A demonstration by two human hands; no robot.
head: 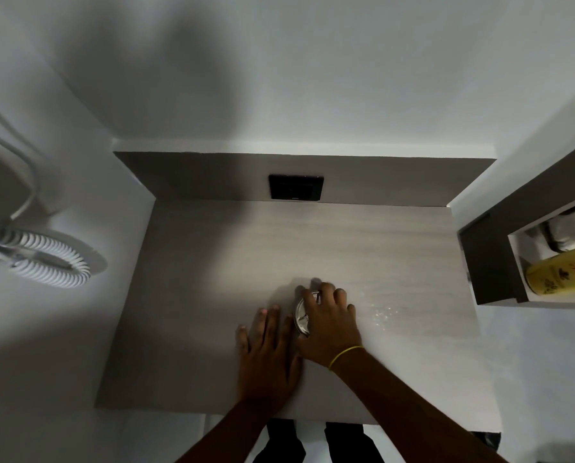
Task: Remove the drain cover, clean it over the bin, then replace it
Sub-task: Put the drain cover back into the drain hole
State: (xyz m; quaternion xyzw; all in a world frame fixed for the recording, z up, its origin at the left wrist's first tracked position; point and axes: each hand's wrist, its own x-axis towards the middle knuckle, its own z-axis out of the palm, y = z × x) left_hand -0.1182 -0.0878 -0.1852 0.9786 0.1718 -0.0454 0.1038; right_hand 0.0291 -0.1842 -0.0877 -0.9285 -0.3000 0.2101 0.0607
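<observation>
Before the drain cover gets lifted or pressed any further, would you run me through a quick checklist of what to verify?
1. Right hand on the drain cover: ok, fingers over it.
2. Left hand flat on the floor beside the cover: ok.
3. Cover seated or loose: cannot tell, mostly hidden.
4. Bin within reach: cannot tell, none in view.
5. White specks right of the cover: not ok, floor unclean.

Single head-worn wide-angle view, looking steeply down from above onto a grey floor (pixel 313 235), far wall at top, forearms entering from near edge.
</observation>
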